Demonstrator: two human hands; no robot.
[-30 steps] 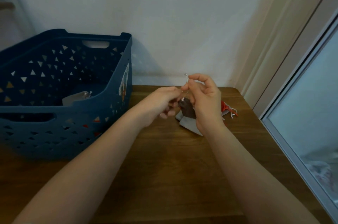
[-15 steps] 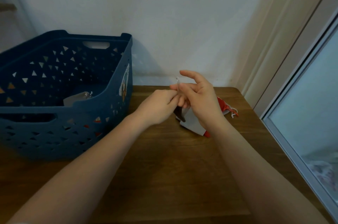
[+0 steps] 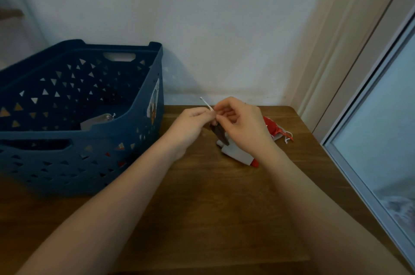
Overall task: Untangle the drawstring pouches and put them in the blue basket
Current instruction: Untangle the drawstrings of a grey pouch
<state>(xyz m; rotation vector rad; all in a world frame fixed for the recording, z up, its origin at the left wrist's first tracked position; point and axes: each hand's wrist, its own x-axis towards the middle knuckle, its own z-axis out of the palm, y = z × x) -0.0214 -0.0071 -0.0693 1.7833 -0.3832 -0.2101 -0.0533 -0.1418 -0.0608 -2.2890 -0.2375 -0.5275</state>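
Above wooden table (image 3: 202, 207), both hands (image 3: 190, 126) (image 3: 242, 126) pinch brown pouch's (image 3: 220, 134) white drawstring (image 3: 207, 105).

Wooden table (image 3: 202, 218) against white wall (image 3: 213, 16); window frame (image 3: 359, 173) at right.

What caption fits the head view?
Both hands pinch a white drawstring above tangled pouches beside the blue basket.

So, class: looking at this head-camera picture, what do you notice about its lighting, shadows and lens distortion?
Head view: dim, soft light; the blue basket throws a faint shadow on the wall beside it. Head view: the wide lens bends the window frame at the right edge. Head view: the white drawstring looks slightly smeared.
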